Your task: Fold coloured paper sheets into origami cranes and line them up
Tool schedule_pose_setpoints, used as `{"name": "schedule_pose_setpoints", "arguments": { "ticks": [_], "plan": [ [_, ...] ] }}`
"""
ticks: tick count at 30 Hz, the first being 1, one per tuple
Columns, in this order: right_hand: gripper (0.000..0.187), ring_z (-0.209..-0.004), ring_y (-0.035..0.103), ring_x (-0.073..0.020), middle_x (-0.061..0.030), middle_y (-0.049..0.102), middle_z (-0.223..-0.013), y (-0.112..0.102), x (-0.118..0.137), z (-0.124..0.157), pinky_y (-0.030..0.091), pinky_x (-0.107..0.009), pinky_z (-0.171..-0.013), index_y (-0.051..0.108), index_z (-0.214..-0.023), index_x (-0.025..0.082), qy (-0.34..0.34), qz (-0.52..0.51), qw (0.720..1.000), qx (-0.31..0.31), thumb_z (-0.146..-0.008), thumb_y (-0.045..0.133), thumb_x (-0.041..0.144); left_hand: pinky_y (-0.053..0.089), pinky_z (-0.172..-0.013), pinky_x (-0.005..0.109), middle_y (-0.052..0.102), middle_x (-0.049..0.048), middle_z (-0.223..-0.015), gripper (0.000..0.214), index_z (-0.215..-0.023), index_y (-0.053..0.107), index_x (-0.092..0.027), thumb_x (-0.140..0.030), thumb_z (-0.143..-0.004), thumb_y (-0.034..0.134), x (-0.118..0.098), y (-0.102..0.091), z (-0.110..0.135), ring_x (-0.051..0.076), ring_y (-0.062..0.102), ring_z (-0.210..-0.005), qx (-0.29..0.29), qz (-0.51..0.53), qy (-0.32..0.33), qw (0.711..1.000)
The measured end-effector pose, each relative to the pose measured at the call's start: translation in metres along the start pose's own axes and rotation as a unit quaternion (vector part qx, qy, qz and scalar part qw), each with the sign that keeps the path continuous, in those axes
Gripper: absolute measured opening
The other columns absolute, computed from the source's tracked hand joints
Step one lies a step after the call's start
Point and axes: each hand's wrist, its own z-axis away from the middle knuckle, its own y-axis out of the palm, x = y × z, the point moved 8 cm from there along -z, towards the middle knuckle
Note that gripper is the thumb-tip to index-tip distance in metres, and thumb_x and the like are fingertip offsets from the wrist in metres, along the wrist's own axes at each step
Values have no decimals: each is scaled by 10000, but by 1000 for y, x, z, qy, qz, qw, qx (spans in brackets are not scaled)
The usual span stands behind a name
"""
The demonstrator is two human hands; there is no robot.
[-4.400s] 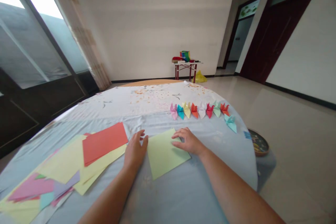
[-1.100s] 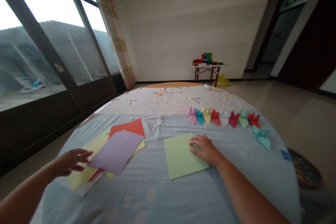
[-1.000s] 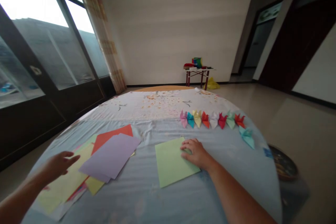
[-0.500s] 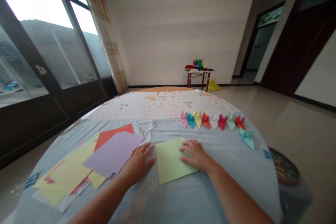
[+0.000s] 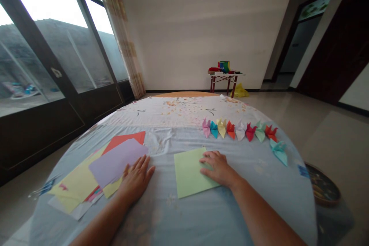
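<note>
A square light green sheet of paper (image 5: 187,175) lies flat on the cloth in front of me. My right hand (image 5: 217,168) rests on its right side, fingers spread and holding nothing. Further left, my left hand (image 5: 136,180) lies with fingers stretched out at the right edge of a purple sheet (image 5: 115,163), touching or nearly touching it. Under the purple sheet are a red sheet (image 5: 135,136), a yellow sheet (image 5: 79,182) and other papers in a loose pile.
Several folded paper cranes stand in a row at the back right, among them a yellow crane (image 5: 221,128) and a teal crane (image 5: 279,151). The round table has a floral tablecloth (image 5: 178,109). Scissors (image 5: 43,190) seem to lie at its left edge. A round basket (image 5: 323,184) sits lower right.
My left hand has moved left, away from the green sheet and onto the purple sheet's edge; the purple sheet has shifted left. My right hand stays on the green sheet. The view has turned slightly left.
</note>
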Motion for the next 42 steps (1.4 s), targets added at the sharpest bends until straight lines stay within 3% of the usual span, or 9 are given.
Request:
{"name": "schedule_pose_setpoints", "arguments": {
  "ticks": [3, 6, 11, 15, 21, 28, 31, 36, 42],
  "plan": [
    [359, -1116, 404, -237, -50, 531, -1181, -2, 0, 0, 282, -393, -929, 618, -1064, 287, -7, -4, 1000, 12, -739, 582, 436, 99, -1040, 560, 333, 122, -1410, 576, -1327, 357, -144, -473, -865, 257, -7, -8, -5, 281, 232, -1315, -47, 10, 8, 999],
    [384, -1106, 416, -243, -60, 545, -1167, -7, 1, 0, 290, -396, -924, 620, -1066, 275, -14, -18, 1000, 15, -729, 597, 456, 127, -1046, 533, 411, 119, -1365, 503, -1283, 415, -170, -432, -865, 316, -45, -24, -4, 271, 287, -1290, -116, 50, 96, 987],
    [471, -1111, 410, -253, -65, 540, -1177, -14, 8, 2, 279, -396, -945, 630, -1054, 280, -33, -46, 998, 37, -649, 657, 518, 294, -999, 417, 497, 80, -1279, 409, -1202, 491, -244, -408, -834, 424, -131, -39, 22, 227, 416, -1188, -63, 163, 311, 934],
    [677, -1173, 349, -272, -59, 477, -1251, -7, 18, 9, 235, -404, -986, 577, -1136, 294, -61, -50, 990, 113, -523, 722, 543, 334, -950, 410, 539, 72, -1208, 590, -1218, 478, -271, -474, -679, 604, -162, -33, 37, 256, 478, -1088, 30, 172, 376, 910],
    [728, -1215, 317, -288, -80, 414, -1320, 0, 25, 15, 226, -428, -997, 533, -1189, 279, -60, -13, 988, 145, -524, 725, 504, 292, -969, 426, 513, 75, -1221, 668, -1243, 445, -267, -457, -632, 637, -158, -29, 37, 270, 450, -1102, 31, 178, 373, 910],
    [169, -958, 554, -195, -64, 645, -986, -21, 36, 15, 380, -328, -886, 669, -839, 202, -81, -101, 990, 61, -777, 540, 292, 330, -950, 377, 582, 66, -1145, 438, -1141, 526, -229, -290, -709, 567, -149, -32, 41, 232, 503, -1060, 17, 229, 375, 898],
    [173, -855, 585, -184, -54, 661, -886, -27, 23, 14, 423, -301, -804, 662, -798, 178, -38, -165, 984, 58, -778, 551, 309, 408, -833, 292, 664, 34, -907, 238, -944, 617, -208, -208, -797, 429, -140, -30, 30, 168, 582, -879, 31, 285, 331, 899],
    [310, -787, 579, -172, -36, 655, -847, -24, -1, 15, 433, -261, -712, 659, -887, 147, 19, -256, 961, 105, -725, 612, 407, 438, -680, 233, 680, 4, -802, 231, -854, 638, -198, -265, -808, 421, -121, -30, 16, 142, 597, -737, 23, 406, 221, 886],
    [292, -591, 475, -97, 20, 553, -645, -14, -19, 14, 355, -196, -550, 634, -774, 124, 69, -252, 958, 117, -743, 581, 410, 385, -538, 232, 589, -37, -624, 382, -1142, 506, -222, -372, -797, 441, -112, -17, 12, 136, 540, -562, 24, 369, 150, 917]
  ]
}}
